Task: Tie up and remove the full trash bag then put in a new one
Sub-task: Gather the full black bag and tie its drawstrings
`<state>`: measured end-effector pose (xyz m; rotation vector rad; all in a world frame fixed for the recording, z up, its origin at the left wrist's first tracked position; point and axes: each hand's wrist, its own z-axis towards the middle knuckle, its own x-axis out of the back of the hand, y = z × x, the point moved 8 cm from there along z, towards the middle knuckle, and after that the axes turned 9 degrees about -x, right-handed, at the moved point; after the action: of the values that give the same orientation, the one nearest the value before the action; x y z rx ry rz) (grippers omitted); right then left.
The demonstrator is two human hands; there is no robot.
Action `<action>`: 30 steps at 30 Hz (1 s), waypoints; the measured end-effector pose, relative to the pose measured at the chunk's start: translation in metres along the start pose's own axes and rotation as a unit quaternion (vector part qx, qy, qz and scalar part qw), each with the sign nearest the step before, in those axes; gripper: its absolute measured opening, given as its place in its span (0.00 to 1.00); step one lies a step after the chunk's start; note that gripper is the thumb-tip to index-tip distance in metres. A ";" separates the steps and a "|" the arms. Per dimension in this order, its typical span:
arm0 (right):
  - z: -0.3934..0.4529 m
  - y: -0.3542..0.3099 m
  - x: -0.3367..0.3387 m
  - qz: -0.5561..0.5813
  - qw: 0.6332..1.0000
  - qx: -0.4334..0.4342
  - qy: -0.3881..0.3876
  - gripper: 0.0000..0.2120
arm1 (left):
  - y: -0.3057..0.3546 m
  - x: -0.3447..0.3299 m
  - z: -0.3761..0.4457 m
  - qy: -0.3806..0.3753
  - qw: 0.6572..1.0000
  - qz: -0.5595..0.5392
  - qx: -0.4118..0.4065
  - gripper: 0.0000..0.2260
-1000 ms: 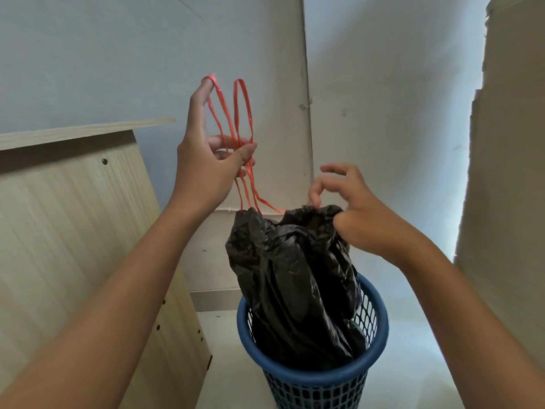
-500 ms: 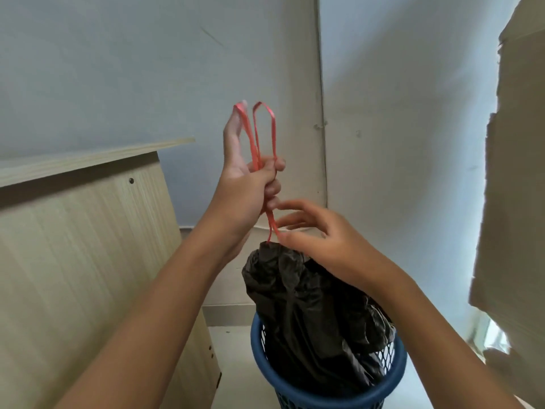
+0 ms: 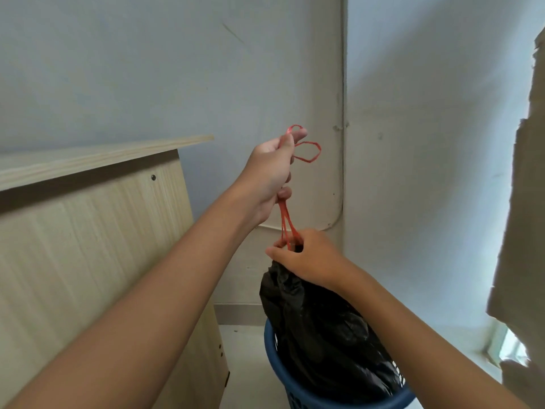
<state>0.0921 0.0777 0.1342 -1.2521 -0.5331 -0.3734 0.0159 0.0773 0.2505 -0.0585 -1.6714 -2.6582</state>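
Left hand (image 3: 269, 175) grips thin red plastic drawstrings (image 3: 285, 219) above right hand (image 3: 306, 261), which pinches crumpled black plastic trash bag's (image 3: 324, 329) neck over round blue basket's rim (image 3: 272, 352).

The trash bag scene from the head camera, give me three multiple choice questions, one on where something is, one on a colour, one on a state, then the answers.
1. Where does the black trash bag sit?
A. on the wooden cabinet
B. in the blue basket
C. flat on the floor

2. What colour are the drawstrings?
A. red
B. yellow
C. white

3. What is the right hand doing?
A. hanging free
B. resting on the cabinet
C. gripping the bag's gathered neck

Answers: 1 B, the bag's lower part is inside the basket rim. 2 A, red loops stick out of the left hand. 3 C, its fingers close around the neck where the strings emerge.
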 end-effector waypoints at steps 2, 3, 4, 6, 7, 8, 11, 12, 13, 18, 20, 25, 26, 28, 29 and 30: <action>0.001 0.004 -0.004 -0.022 1.000 -0.002 -0.008 0.15 | 0.002 -0.001 0.004 0.020 1.000 -0.013 -0.001 0.15; 0.001 0.007 -0.006 -0.027 1.000 -0.008 -0.014 0.16 | 0.002 -0.001 0.006 0.029 0.999 -0.022 0.000 0.15; 0.000 0.012 -0.007 -0.036 0.999 -0.017 -0.020 0.17 | 0.003 -0.002 0.008 0.038 0.999 -0.028 0.000 0.15; -0.001 0.025 -0.006 -0.065 0.997 -0.040 -0.025 0.17 | 0.004 -0.004 0.012 0.049 0.998 -0.038 0.004 0.13; -0.001 0.033 -0.005 -0.078 0.995 -0.055 -0.026 0.17 | 0.003 -0.005 0.014 0.052 0.998 -0.046 0.008 0.13; -0.002 0.041 -0.004 -0.092 0.993 -0.068 -0.026 0.17 | 0.002 -0.005 0.016 0.054 0.997 -0.059 0.012 0.13; -0.005 0.053 -0.005 -0.107 0.991 -0.080 -0.022 0.19 | -0.002 -0.005 0.024 0.057 0.993 -0.104 0.011 0.15; -0.005 0.055 -0.008 -0.100 0.991 -0.080 -0.024 0.19 | -0.003 -0.004 0.027 0.060 0.991 -0.116 0.009 0.15; -0.005 0.057 -0.011 -0.091 0.992 -0.082 -0.030 0.19 | -0.005 -0.003 0.029 0.064 0.990 -0.126 0.008 0.15; -0.014 0.080 -0.025 -0.081 0.991 -0.105 -0.038 0.18 | -0.029 -0.011 0.032 0.040 0.991 -0.127 0.019 0.13; -0.025 0.097 -0.036 -0.113 0.987 -0.101 -0.046 0.19 | -0.048 -0.028 0.027 -0.021 0.994 -0.099 0.044 0.13; -0.046 0.115 -0.046 0.168 0.981 -0.086 -0.042 0.25 | -0.090 -0.049 0.024 -0.100 0.984 0.130 0.071 0.12; -0.043 0.122 -0.042 0.220 0.969 -0.111 -0.007 0.26 | -0.095 -0.049 0.026 -0.118 0.972 0.190 0.075 0.15; -0.040 0.138 -0.038 0.260 0.949 -0.171 0.045 0.23 | -0.114 -0.048 0.027 -0.172 0.929 0.309 0.107 0.22; -0.040 0.145 -0.038 0.267 0.942 -0.194 0.056 0.21 | -0.124 -0.044 0.027 -0.185 0.908 0.356 0.122 0.27; -0.039 0.149 -0.038 0.271 0.938 -0.209 0.060 0.20 | -0.135 -0.039 0.027 -0.184 0.894 0.384 0.136 0.34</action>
<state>0.1491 0.0808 -0.0143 -1.7105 0.0186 -0.0912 0.0533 0.1593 0.1390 -1.0368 -1.6070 -1.8736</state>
